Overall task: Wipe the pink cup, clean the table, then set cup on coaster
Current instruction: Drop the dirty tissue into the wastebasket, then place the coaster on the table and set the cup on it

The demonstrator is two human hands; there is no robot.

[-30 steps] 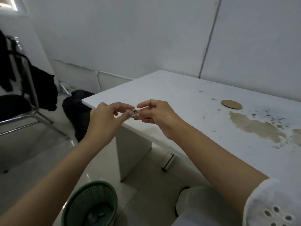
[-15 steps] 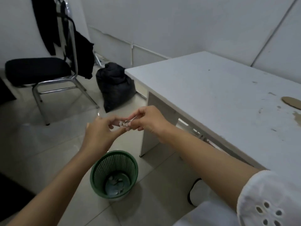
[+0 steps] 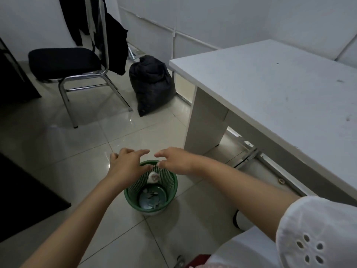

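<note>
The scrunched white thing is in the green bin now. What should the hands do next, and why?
Probably lift both hands away and turn to the table. The left hand and right hand hang open over the green bin, holding nothing, and the white wad shows below them inside the rim, so nothing is left to drop here.

Bin [image 3: 171, 187] on the floor, front n centre. Both hands over its far rim: left hand [image 3: 125, 163] on the left, right hand [image 3: 173, 161] on the right, fingertips near but apart. Crumpled wad [image 3: 153, 177] just under them, inside the bin, w/ more scraps [image 3: 152, 196] at the bottom. Worktop [image 3: 280, 97] off to the right. Chair [image 3: 63, 60] back left, bag [image 3: 151, 84] btw chair n worktop.
</note>
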